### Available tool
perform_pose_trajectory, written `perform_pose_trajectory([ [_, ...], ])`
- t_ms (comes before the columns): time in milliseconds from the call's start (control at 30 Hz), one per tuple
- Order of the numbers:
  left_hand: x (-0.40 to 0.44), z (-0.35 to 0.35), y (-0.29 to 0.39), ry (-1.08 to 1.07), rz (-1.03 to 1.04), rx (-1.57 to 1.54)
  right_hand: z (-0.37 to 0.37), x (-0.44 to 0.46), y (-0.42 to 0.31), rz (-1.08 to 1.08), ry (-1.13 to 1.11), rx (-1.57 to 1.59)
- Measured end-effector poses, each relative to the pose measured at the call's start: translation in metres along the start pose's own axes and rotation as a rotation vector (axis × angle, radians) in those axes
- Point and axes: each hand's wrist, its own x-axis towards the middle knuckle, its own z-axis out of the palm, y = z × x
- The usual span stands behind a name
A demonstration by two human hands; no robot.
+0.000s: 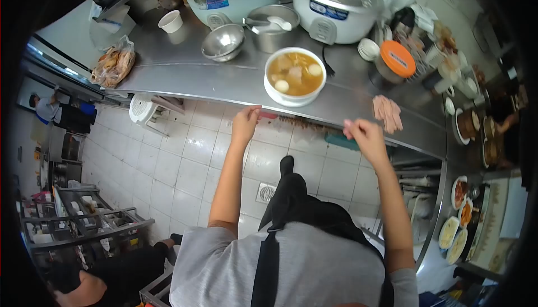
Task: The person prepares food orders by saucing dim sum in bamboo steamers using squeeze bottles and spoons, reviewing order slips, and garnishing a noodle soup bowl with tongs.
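A white bowl of soup [284, 75] with broth, meat pieces and pale round balls stands on a white plate [290, 100] near the steel counter's front edge. In front of that edge, to the bowl's left, is my left hand [245, 124], fingers loosely bent and a little apart, with nothing visible in it. My right hand [365, 139] hovers to the bowl's right with its fingers curled in; I see nothing in them. Neither hand touches the bowl. Beside my right hand, a pinkish folded cloth or glove [386, 113] lies on the counter.
Behind the bowl are a metal pot [274, 40] with a white spoon, metal bowls [223, 43] and two large rice cookers [330, 7]. An orange-lidded container [398, 57] stands right; a plastic bag of food [114, 63] lies left. A white stool [144, 109] and other people are nearby.
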Motion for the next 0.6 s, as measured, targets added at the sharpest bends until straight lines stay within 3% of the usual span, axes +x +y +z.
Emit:
perform_pose_trajectory([
  [100, 0.047, 0.000, -0.021, 0.245, 0.143, 0.160, 0.020, 0.113, -0.080, -0.144, -0.110, -0.161],
  [167, 0.068, 0.001, -0.016, 0.303, 0.129, 0.089, 0.045, 0.193, -0.091, -0.348, -0.133, -0.363],
  [300, 0.095, 0.006, -0.024, 0.354, 0.148, 0.046, 0.115, 0.334, -0.098, -0.468, -0.067, -0.566],
  [400, 0.097, 0.006, -0.019, 0.374, 0.112, 0.059, 0.163, 0.396, -0.101, -0.633, -0.053, -0.588],
  [500, 0.106, 0.009, -0.041, 0.455, 0.136, 0.002, 0.191, 0.438, -0.099, -0.542, -0.293, -0.626],
  [567, 0.110, 0.012, -0.039, 0.525, 0.135, -0.042, 0.188, 0.462, -0.099, -0.676, -0.359, -0.643],
  [600, 0.109, 0.012, -0.035, 0.534, 0.122, -0.069, 0.177, 0.455, -0.112, -0.643, -0.311, -0.659],
])
